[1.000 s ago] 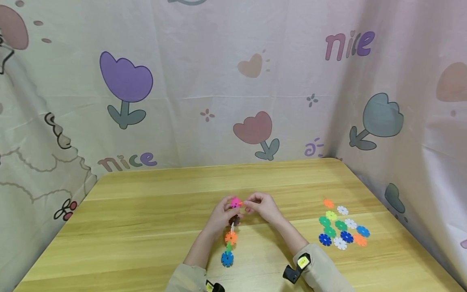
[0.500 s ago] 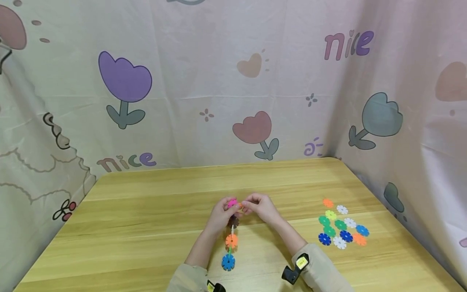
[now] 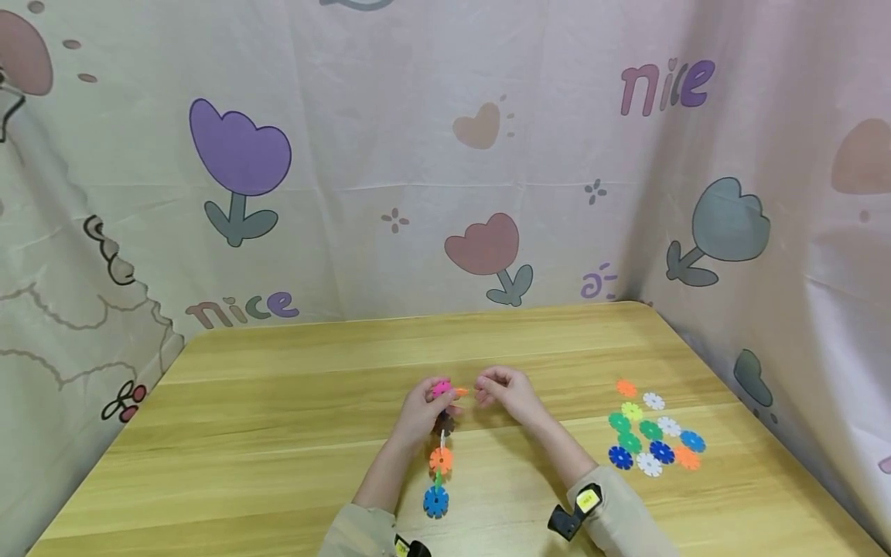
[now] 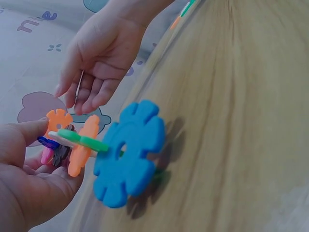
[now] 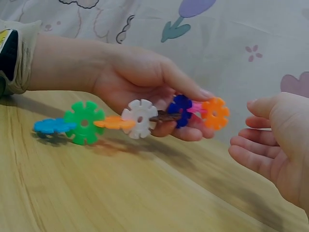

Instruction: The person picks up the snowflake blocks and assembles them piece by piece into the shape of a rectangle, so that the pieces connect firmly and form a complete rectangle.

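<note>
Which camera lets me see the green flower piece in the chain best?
The right wrist view. The green flower faces that camera, so its round shape and middle hole show. The left wrist view shows it edge-on, partly hidden by the blue flower; the head view shows only a thin green strip.

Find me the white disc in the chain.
In the right wrist view, the white disc sits by the left hand, linked between an orange disc on the picture's left and the brown disc on its right.

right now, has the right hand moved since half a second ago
Yes, in the head view the right hand moved right, toward the loose discs.
</note>
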`<state>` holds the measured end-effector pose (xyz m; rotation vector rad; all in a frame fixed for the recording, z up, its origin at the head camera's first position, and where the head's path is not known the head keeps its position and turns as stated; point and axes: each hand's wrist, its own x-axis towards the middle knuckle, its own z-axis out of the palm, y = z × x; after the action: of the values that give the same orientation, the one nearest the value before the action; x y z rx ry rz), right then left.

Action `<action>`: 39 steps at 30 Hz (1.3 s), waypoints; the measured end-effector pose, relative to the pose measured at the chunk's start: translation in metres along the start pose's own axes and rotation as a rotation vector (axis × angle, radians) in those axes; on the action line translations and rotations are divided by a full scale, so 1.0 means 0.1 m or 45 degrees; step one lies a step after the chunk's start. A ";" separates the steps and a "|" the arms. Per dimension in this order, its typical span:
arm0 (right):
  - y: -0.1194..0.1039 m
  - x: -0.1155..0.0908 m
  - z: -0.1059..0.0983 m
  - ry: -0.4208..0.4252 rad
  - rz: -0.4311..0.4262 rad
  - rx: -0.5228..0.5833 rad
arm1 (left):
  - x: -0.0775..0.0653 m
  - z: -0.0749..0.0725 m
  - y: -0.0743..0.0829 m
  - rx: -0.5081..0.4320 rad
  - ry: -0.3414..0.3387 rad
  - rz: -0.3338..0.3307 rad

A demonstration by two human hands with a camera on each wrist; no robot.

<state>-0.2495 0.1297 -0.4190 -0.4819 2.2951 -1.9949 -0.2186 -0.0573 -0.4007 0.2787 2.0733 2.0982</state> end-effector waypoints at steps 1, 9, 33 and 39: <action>-0.04 -0.02 -0.01 0.006 -0.002 -0.010 | 0.00 0.00 0.01 0.000 0.001 0.002; 0.13 -0.08 -0.30 0.109 0.057 -0.057 | 0.17 -0.07 -0.30 -0.030 0.025 0.003; 0.26 -0.67 -1.59 0.552 0.228 -0.495 | 0.15 -0.08 -0.33 -0.011 0.039 -0.019; 0.31 -0.74 -1.81 0.602 0.282 -0.622 | 0.15 -0.08 -0.32 -0.021 0.033 -0.016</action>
<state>-0.2307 0.3265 -0.4314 0.2584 2.9673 -1.5603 -0.2356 -0.0609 -0.4329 0.2363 2.0656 2.1218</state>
